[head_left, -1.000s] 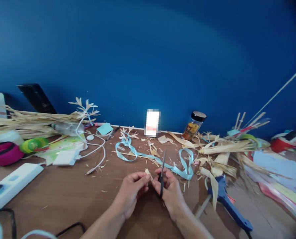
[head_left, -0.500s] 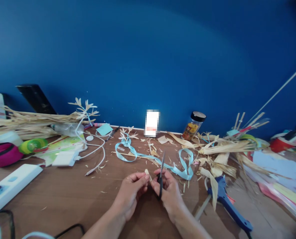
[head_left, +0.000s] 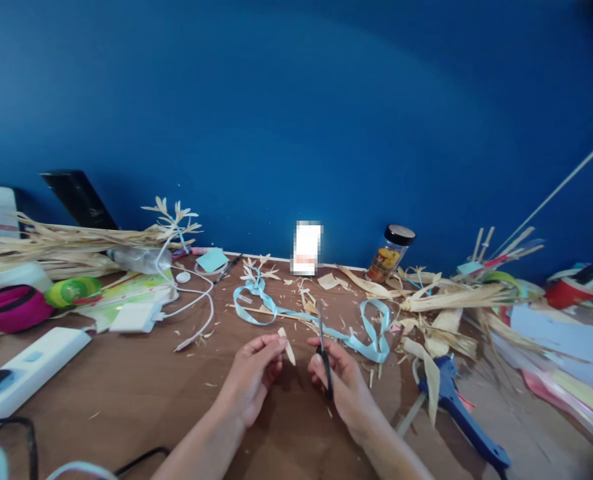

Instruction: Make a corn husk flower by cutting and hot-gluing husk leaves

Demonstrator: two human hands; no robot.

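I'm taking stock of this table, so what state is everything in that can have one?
Left hand: pinching the pale strip
Pale strip: held, apart from the scissors
Right hand: holding the scissors
Scissors: apparently closed, pointing away
Light-blue ribbon: loosely looped
Jar: lidded
Glue gun: lying down; hot or cold, cannot tell
White charger: cable attached
Clear bottle: on its side
Power strip: live or not, cannot tell

The strip (head_left: 288, 351) at centre looks dry and matt; the scissors (head_left: 325, 365), just right, have metal blades and dark handles. The ribbon (head_left: 371, 352) beyond shines like satin. The glue gun (head_left: 449, 387), near right, and power strip (head_left: 39, 373), near left, are smooth plastic. The table (head_left: 141, 393) looks like wood, faintly glossy.
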